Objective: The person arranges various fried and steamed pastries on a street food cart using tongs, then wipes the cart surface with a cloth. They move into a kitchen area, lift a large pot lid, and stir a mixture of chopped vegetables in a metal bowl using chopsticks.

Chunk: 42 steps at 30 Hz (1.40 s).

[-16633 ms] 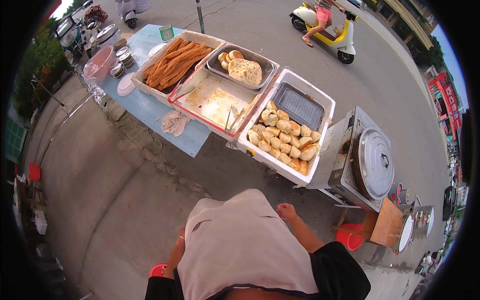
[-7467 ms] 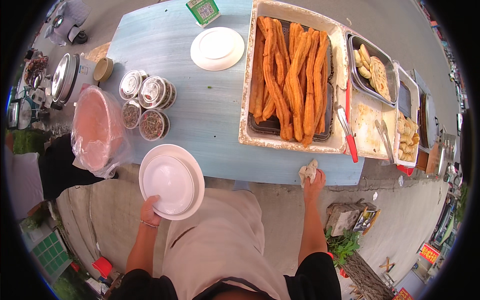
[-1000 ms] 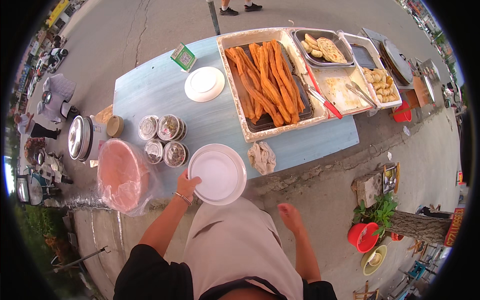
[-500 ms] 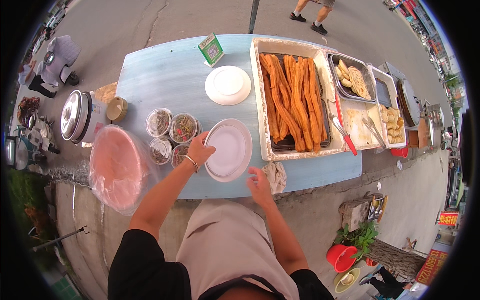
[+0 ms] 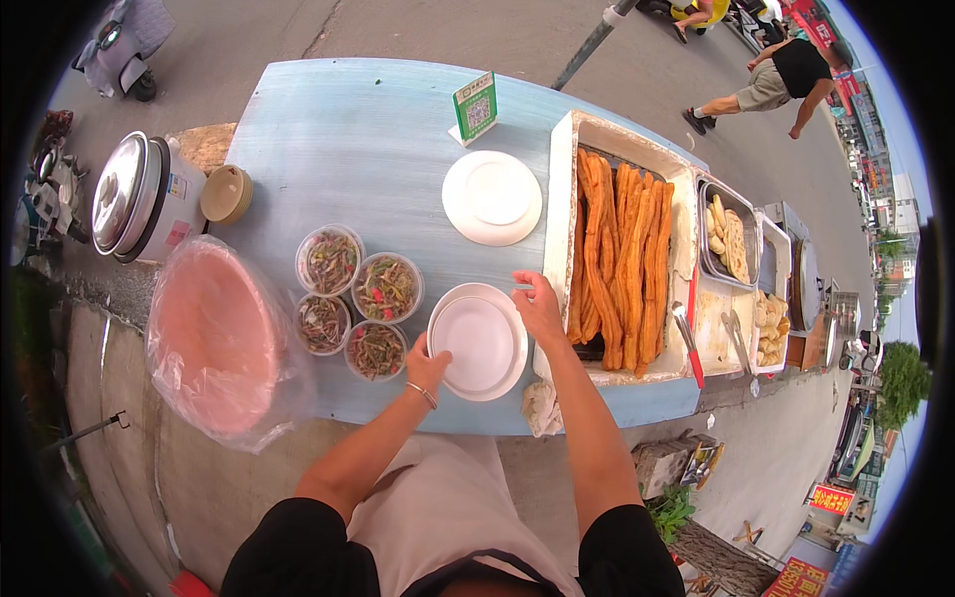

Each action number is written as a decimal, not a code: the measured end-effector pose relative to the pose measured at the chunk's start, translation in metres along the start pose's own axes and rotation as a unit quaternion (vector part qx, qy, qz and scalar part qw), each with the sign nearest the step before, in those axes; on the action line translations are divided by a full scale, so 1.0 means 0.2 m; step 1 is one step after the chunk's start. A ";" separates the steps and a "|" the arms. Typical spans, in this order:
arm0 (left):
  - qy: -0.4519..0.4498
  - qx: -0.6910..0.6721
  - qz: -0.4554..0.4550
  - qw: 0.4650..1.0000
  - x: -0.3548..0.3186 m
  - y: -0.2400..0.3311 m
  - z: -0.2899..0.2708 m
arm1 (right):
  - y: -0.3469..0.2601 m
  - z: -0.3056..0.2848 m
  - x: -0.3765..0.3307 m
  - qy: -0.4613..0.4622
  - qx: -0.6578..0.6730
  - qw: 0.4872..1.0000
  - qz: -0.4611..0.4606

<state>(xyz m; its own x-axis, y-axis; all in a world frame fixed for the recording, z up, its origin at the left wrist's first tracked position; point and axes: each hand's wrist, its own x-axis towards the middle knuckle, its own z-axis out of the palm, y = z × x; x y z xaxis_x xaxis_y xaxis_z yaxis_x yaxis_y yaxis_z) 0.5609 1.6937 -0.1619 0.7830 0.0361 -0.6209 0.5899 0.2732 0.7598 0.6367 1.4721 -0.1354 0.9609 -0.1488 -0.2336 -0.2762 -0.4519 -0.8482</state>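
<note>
My left hand (image 5: 428,368) grips the near left rim of a shallow white plate (image 5: 479,343), its thumb over the edge. The plate lies face up at the table's near side; whether it is one plate or a stack, I cannot tell. My right hand (image 5: 540,310) hovers by the plate's far right edge, fingers loosely bent and apart, with nothing visible in it. Beyond sits a second white plate (image 5: 492,197), apparently upside down. Several clear tubs of pickled vegetables (image 5: 388,287) stand left of my left hand. A crumpled cloth (image 5: 542,406) lies under my right forearm.
Fried dough sticks (image 5: 627,259) fill a white foam box (image 5: 560,219) at right, beside red-handled tongs (image 5: 688,343) and trays of flatbreads (image 5: 731,239). At left are a bag-covered pink basin (image 5: 214,343), stacked bowls (image 5: 227,194) and a lidded cooker (image 5: 134,199). A green sign (image 5: 476,107) stands behind.
My left hand has shifted from the plate's far left rim to its near left rim. My right hand has moved from the near right up to the far right edge. The view has shifted.
</note>
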 end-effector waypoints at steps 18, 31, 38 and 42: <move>0.114 0.273 0.187 0.937 0.05 0.04 0.38 | -0.04 -0.06 1.48 -0.007 -0.327 0.939 0.104; 0.026 -0.072 -0.155 0.985 0.82 0.36 0.65 | -0.02 -0.03 1.59 -0.053 -0.383 0.918 0.092; -0.031 -0.186 -0.159 0.969 0.81 0.36 0.56 | -0.37 -0.17 1.36 -0.154 0.050 0.981 0.104; 0.003 -0.205 -0.126 0.971 0.68 0.37 0.56 | -0.56 -0.31 0.94 -0.236 0.066 0.970 -0.006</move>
<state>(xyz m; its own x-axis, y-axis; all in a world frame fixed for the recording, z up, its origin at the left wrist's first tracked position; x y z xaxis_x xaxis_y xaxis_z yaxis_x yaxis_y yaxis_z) 0.7326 1.6110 -0.1679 0.6229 -0.0764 -0.7786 0.6328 0.6344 0.4440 0.8476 1.4398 -0.0542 0.8752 0.2886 -0.3883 -0.2897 -0.3303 -0.8983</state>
